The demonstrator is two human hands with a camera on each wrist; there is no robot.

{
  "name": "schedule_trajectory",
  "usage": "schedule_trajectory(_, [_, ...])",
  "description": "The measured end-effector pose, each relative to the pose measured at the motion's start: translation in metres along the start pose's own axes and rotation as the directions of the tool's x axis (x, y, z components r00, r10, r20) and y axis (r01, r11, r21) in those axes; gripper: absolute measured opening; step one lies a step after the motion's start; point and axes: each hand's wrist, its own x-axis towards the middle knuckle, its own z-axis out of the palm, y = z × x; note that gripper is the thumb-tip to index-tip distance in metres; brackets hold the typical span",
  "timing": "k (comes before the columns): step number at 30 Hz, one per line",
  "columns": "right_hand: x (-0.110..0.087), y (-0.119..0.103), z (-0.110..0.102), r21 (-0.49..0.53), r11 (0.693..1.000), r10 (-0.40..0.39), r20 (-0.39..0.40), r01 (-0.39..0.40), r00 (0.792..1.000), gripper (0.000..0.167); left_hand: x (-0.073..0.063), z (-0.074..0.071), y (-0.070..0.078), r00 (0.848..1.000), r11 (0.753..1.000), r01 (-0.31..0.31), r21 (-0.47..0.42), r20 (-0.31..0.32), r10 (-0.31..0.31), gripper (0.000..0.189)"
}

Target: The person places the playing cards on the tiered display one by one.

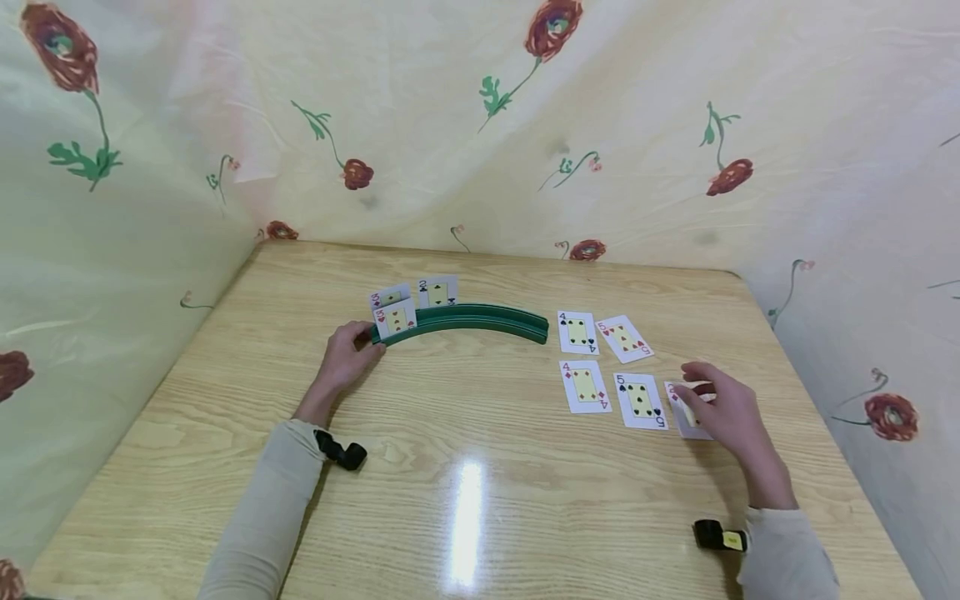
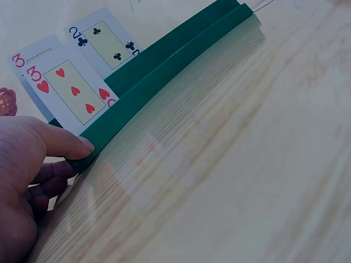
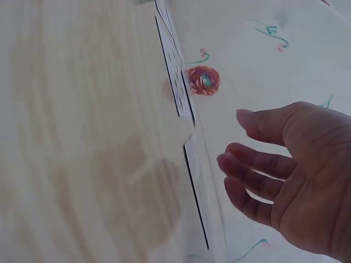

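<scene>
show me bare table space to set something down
Bare table stretches in front of the green holder, between the left hand and the loose cards; another patch lies left of the left sleeve. Crowded: the holder's left end, with three cards, and among the loose cards by the right hand.

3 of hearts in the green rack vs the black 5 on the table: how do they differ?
Pose: the 3 of hearts stands in the green rack; the black 5 lies flat on the table.
Face: the 3 of hearts has red pips, the black 5 black ones.
Visibility: the 3 of hearts' lower edge is hidden by the rack; the black 5 shows whole.
Shared: white borders, yellowish centre panels.
</scene>
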Motion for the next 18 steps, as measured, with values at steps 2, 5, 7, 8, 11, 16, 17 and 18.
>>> schedule_trajectory(2, [-0.003,0.004,-0.002,-0.002,1.000,0.021,0.024,-0.021,0.999,0.039,0.000,0.000,0.000,1.000,1.000,0.001,0.003,0.002,-0.001,0.035])
schedule_trajectory(5, [-0.007,0.009,-0.005,-0.017,0.999,0.038,0.056,-0.037,0.998,0.042,0.000,0.000,-0.001,1.000,1.000,0.004,0.003,0.003,-0.004,0.035])
schedule_trajectory(7, [-0.009,0.013,-0.006,-0.028,0.999,0.043,0.078,-0.041,0.996,0.044,0.000,-0.001,0.000,1.000,1.000,0.002,0.002,0.006,-0.002,0.035])
schedule_trajectory(8, [-0.010,0.015,-0.007,-0.035,0.998,0.045,0.091,-0.042,0.995,0.046,0.000,-0.001,0.000,1.000,1.000,0.002,0.001,0.006,-0.002,0.035])
schedule_trajectory(11, [-0.013,0.023,-0.007,-0.053,0.998,0.045,0.129,-0.038,0.991,0.053,0.000,0.000,0.002,1.000,1.000,0.010,0.000,0.005,-0.010,0.036])
schedule_trajectory(16, [-0.016,0.034,-0.007,-0.034,0.999,0.018,0.169,-0.012,0.986,0.064,-0.002,-0.001,0.004,1.000,1.000,0.022,-0.008,0.008,-0.022,0.036])
schedule_trajectory(17, [-0.017,0.036,-0.006,-0.024,1.000,0.008,0.172,-0.004,0.985,0.065,-0.002,-0.001,0.004,1.000,1.000,0.019,-0.008,0.009,-0.019,0.036])
schedule_trajectory(18, [-0.017,0.038,-0.006,-0.015,1.000,-0.003,0.174,0.006,0.985,0.067,-0.003,-0.002,0.005,1.000,1.000,0.019,-0.008,0.010,-0.019,0.036])
